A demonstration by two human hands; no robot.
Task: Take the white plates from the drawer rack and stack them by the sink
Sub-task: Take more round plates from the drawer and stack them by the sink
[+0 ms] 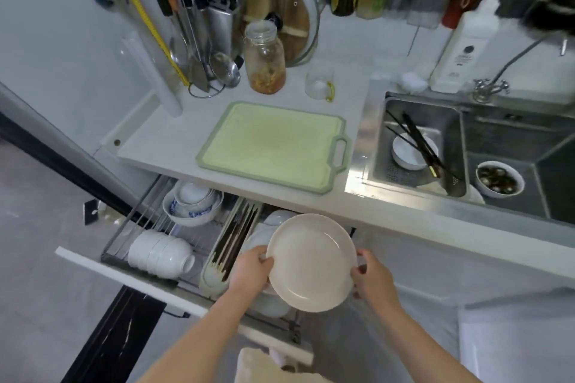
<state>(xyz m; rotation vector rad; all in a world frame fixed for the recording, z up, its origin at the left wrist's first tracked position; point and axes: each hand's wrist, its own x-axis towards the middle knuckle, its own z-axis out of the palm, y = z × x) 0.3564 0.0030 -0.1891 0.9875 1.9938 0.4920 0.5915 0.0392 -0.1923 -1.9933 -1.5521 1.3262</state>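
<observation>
White plate [311, 261] faces up toward the camera, gripped at opposite rims by both hands, left [251, 270] and right [373, 278], above the drawer rack [124, 246].

Soft even daylight, glare on the sink rim [357, 171] (upper right corner blurred), wide-angle bending at edges.

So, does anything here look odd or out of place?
Nothing looks spilled or broken. Both hands, left hand and right hand, hold the white plate level above the open drawer rack.

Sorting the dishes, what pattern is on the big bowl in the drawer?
Blue-and-white bowl, painted pattern outside; head view.
</observation>
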